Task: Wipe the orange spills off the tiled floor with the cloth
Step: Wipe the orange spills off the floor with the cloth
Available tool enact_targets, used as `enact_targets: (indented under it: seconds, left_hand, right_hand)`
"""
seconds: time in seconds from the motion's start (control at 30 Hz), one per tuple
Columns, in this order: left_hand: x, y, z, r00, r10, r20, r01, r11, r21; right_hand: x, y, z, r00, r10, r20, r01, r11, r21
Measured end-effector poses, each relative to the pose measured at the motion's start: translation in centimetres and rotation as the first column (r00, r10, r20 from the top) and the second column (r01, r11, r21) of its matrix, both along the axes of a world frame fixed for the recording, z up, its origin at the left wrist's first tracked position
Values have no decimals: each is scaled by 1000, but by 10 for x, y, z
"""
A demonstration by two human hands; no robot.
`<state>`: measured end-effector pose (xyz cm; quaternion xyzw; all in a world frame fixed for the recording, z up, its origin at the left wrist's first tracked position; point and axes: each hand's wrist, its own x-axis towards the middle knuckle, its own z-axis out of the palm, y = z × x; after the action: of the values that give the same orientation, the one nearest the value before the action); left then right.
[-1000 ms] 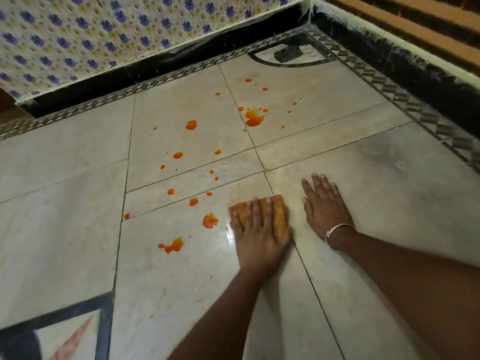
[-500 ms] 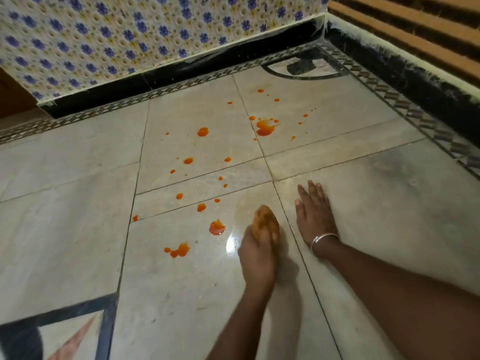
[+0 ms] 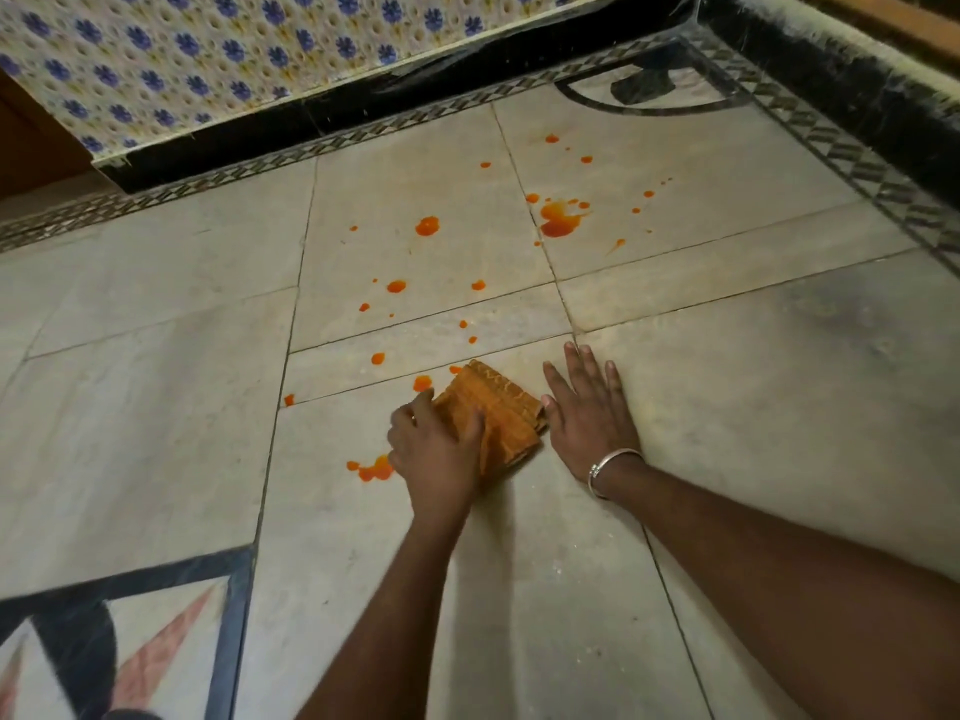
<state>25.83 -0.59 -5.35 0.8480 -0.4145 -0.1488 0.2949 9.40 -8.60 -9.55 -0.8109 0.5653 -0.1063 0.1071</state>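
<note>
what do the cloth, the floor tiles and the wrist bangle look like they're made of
Cloth: woven fabric, possibly cotton, matte orange; ribbed weave and soft folds show.
Floor tiles: smooth stone, perhaps marble; pale mottled surface, thin joints, faint sheen.
Bangle: metal, silver-coloured; thin band with a bright glint. The exact metal cannot be told.

Cloth (image 3: 501, 407) in L hand (image 3: 436, 454)
</note>
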Motion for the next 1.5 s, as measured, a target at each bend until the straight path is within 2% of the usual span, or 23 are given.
enact_targets:
  seconds: [0.03, 0.1, 0.17, 0.23, 0.37, 0.5, 0.57, 0.7, 0.77, 0.83, 0.93, 1.0, 1.07, 1.2, 1.27, 1.33, 1.4, 1.5]
  left_hand:
    - [-8, 0, -4, 992, -43, 116, 43, 999, 1]
    - [-24, -1, -12, 922, -254, 293, 241, 967, 79]
    - [-26, -5, -30, 786, -490, 377, 419, 871, 257]
    - [-15, -15, -42, 728, -547, 414, 446, 835, 321]
    - [9, -9, -51, 844, -348, 409, 243, 926, 288]
    - [-31, 30, -55, 905, -133, 405, 41, 973, 228]
    - [-49, 27, -55, 912, -157, 378, 73, 971, 226]
    - [-11, -14, -49, 820, -419, 390, 321, 900, 295]
    - [19, -21, -49, 850, -364, 380, 256, 917, 305]
    - [30, -11, -50, 904, -204, 375, 107, 959, 263]
    - [-4, 16, -51, 928, -50, 368, -43, 970, 240]
    - [-35, 19, -51, 937, -56, 346, -27, 973, 231]
    - [-49, 9, -51, 929, -151, 337, 63, 964, 259]
    - [-12, -26, -46, 857, -360, 368, 257, 919, 300]
    - [11, -29, -45, 883, -300, 360, 199, 936, 291]
    - [18, -17, -48, 927, -129, 352, 37, 966, 257]
    - [1, 2, -50, 934, -5, 357, -91, 964, 252]
    - [-46, 11, -49, 944, -41, 329, -51, 963, 266]
  right_hand:
    - [3, -1, 0, 1000, 4, -5, -4, 1000, -6]
    - [8, -2, 0, 1000, 15, -1, -15, 1000, -7]
    - [12, -3, -3, 1000, 32, 0, -32, 999, 16]
    - [14, -1, -7, 999, 37, -16, -37, 999, 23]
    - [12, -1, -12, 996, 56, -65, -55, 998, 10]
    - [14, 1, -12, 997, 37, -67, -38, 999, -8]
    - [15, 1, -11, 996, 38, -76, -39, 999, -10]
    - [14, -2, -11, 995, 44, -85, -45, 999, -5]
    - [14, -1, -13, 994, 48, -98, -48, 999, -1]
    - [14, -1, -13, 995, 42, -91, -42, 999, 0]
    - [15, 1, -11, 996, 33, -78, -33, 999, -1]
    - [15, 1, -10, 995, 40, -90, -39, 999, 6]
    - [16, 1, -9, 995, 40, -94, -41, 999, 1]
    - [13, 0, -12, 994, 56, -98, -56, 998, 2]
    - [13, -1, -13, 993, 58, -103, -58, 998, 2]
    - [12, 0, -11, 995, 48, -93, -47, 999, 9]
    - [13, 1, -10, 995, 51, -86, -50, 999, 9]
    - [15, 2, -7, 995, 48, -87, -47, 999, 14]
